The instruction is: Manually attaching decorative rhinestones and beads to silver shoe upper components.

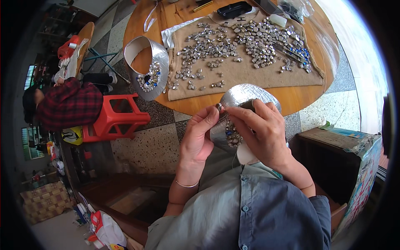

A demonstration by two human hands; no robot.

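My left hand (199,132) is closed, pinching a small silvery stone (218,106) between thumb and forefinger. Close beside it, my right hand (263,131) has its thumb and forefinger pressed together near the stone; whatever they grip is too small to make out. Behind and below both hands, a shiny silver collar-shaped piece (243,92) rests against my lap, partly hidden by the right hand. Clustered on its front are clear and blue stones (232,134). Under the right hand shows a pale curved edge, with a thin thread hanging near it.
A tan cloth (246,79) on the round wooden table (139,23) bears many loose silvery stones and tweezers (289,52). Another stone-trimmed silver collar (160,71) stands at the table's left. A person in plaid (71,104) sits by a red stool (118,112). A wooden cabinet (329,139) stands right.
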